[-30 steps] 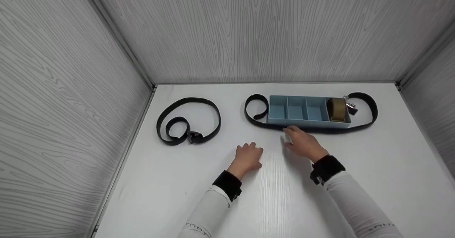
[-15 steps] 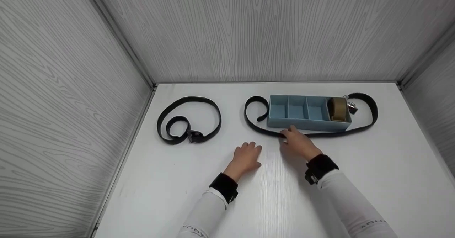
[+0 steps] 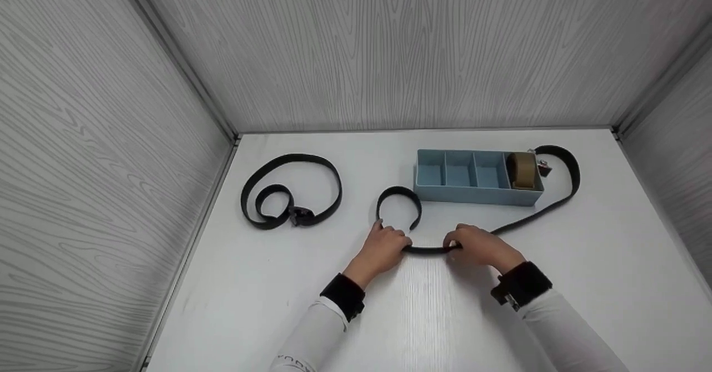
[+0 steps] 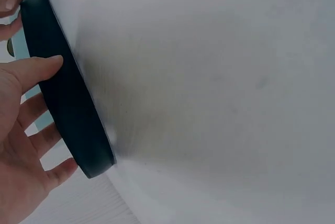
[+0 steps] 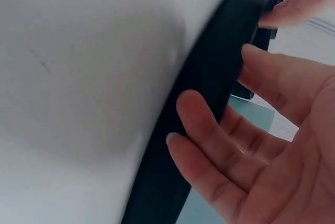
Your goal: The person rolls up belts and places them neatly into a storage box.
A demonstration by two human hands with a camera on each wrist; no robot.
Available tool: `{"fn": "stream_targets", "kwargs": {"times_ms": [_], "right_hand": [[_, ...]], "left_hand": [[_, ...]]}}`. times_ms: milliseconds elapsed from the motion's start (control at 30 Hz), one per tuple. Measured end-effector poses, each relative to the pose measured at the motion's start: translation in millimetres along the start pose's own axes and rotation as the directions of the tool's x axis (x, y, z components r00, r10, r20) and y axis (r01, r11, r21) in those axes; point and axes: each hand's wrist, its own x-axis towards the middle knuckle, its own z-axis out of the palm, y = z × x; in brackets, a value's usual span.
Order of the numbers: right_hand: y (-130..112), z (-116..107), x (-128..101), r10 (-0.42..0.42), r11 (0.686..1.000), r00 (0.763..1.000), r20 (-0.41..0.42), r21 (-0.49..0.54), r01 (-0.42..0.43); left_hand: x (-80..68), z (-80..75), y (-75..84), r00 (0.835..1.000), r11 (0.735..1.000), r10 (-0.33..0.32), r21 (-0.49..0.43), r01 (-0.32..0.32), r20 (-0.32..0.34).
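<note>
A black belt runs across the table in front of the blue box. My left hand pinches it left of centre; in the left wrist view the thumb lies over the near face of the strap with fingers behind. To the right, my right hand holds the same belt, its fingers on both sides of the strap in the right wrist view. The belt's curled free end lies beyond my left hand. Its metal buckle rests at the right end of the box.
A blue divided box stands behind the belt, with a rolled brown belt in its rightmost compartment. Another black belt lies loosely coiled on the left. Grey wood-patterned walls enclose the white table.
My right hand has drawn the belt's middle away from the box towards me. My left hand has taken hold of it too. The curled end has moved nearer.
</note>
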Motion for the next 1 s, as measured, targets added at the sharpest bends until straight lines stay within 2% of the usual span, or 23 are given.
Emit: {"fn": "stream_targets", "kwargs": {"times_ms": [100,267,400,500,633,733,867,1000], "right_hand": [[3.3,1.4,-15.0,-0.009,1.0,1.0,0.018,0.017,0.008],[14.6,1.3,-37.4,-0.019,0.998,1.0,-0.001,0.054,0.019],[22.4,2.9,-48.2,0.054,0.989,0.998,0.014,0.14,-0.056],[26.0,3.5,-54.5,0.124,0.973,0.991,0.039,0.194,-0.13],[28.1,3.2,-60.8,0.177,0.951,0.982,0.064,0.245,-0.188],[27.5,3.5,-63.1,0.193,0.939,0.978,0.082,0.274,-0.209],[25.1,4.2,-63.7,0.206,0.939,0.975,0.08,0.265,-0.22],[22.3,6.1,-62.5,0.167,0.964,0.985,0.033,0.207,-0.17]], "left_hand": [[-6.9,-0.8,-1.7,0.999,1.0,0.02,0.019,-0.021,0.028],[-18.8,-4.8,-12.7,0.999,0.999,0.047,0.023,-0.047,0.02],[-26.7,-6.3,-28.5,0.998,0.998,0.064,0.003,-0.064,-0.007],[-32.3,-7.0,-42.7,0.998,0.998,0.052,-0.023,-0.053,-0.02],[-37.9,-11.2,-59.3,1.0,0.998,0.018,-0.055,-0.019,-0.017],[-41.0,-15.0,-65.8,1.0,0.996,-0.02,-0.092,0.019,-0.008],[-40.0,-17.4,-64.4,0.997,0.984,-0.074,-0.163,0.069,-0.027],[-35.2,-15.1,-57.3,0.985,0.965,-0.175,-0.202,0.17,-0.007]]}}
